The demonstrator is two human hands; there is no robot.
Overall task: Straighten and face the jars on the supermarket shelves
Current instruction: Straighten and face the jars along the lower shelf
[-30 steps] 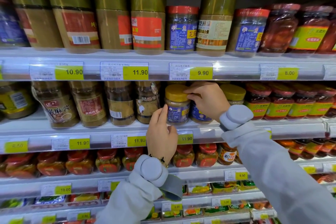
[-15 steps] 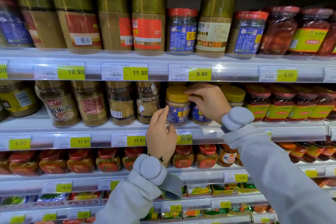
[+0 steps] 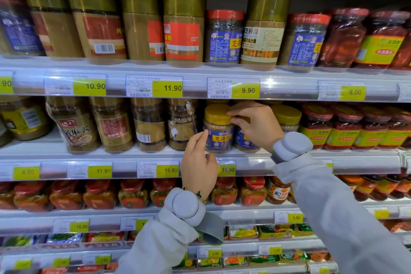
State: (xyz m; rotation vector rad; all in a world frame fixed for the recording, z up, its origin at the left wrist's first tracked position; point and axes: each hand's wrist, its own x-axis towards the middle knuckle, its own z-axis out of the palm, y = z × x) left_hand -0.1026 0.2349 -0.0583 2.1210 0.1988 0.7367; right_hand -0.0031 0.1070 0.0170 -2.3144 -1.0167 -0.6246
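Note:
On the middle shelf (image 3: 333, 158) stands a jar with a yellow lid and blue label (image 3: 219, 129), its label facing out. My left hand (image 3: 198, 162) holds it from the lower left, fingertips on its side and thumb at its base. My right hand (image 3: 258, 125) pinches the lid of a second yellow-lidded jar (image 3: 244, 143) just to the right and hides most of that jar. A third yellow-lidded jar (image 3: 287, 118) stands right of my right hand.
Brown sauce jars (image 3: 113, 127) fill the middle shelf to the left, and red chilli jars with green labels (image 3: 342, 131) fill it to the right. Tall gold-lidded jars (image 3: 184, 26) line the shelf above, some turned sideways. Price strips edge every shelf.
The blue-labelled jar has turned, so the yellow lettering now sits at the middle of its front. My left fingers have closed in on its side. My right hand has hardly moved.

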